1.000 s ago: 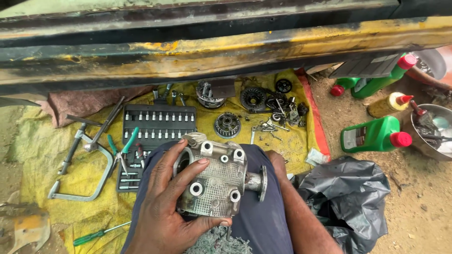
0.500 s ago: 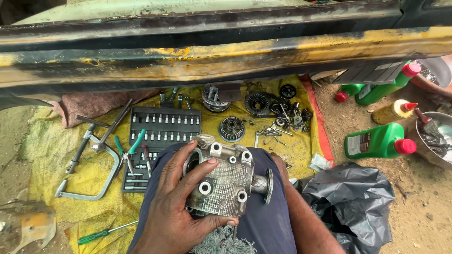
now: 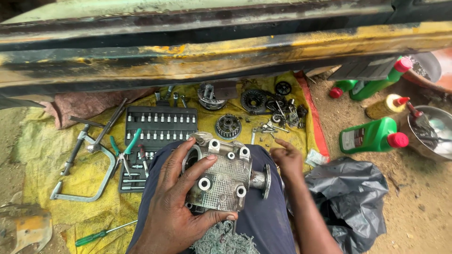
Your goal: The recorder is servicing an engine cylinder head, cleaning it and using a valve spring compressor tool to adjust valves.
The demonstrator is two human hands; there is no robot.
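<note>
A finned grey metal engine head [image 3: 221, 176] rests on my lap, on dark blue trousers. My left hand [image 3: 176, 207] lies over its left side, fingers spread around it and thumb under its lower edge. My right hand [image 3: 285, 157] hovers just right of the part's round flange, fingers loosely curled and holding nothing, near the small bolts on the yellow sheet [image 3: 47, 150].
A black socket set [image 3: 157, 129], pliers, a hacksaw frame [image 3: 92, 181] and a green screwdriver [image 3: 101, 234] lie left. Gears and small parts [image 3: 256, 101] sit ahead. Green bottles [image 3: 372, 135], a metal bowl [image 3: 431, 131] and a black plastic bag [image 3: 351, 197] are right. A rusty vehicle sill spans the top.
My right hand has come off the engine head's right side and moved up and to the right. The left hand keeps its hold on the part.
</note>
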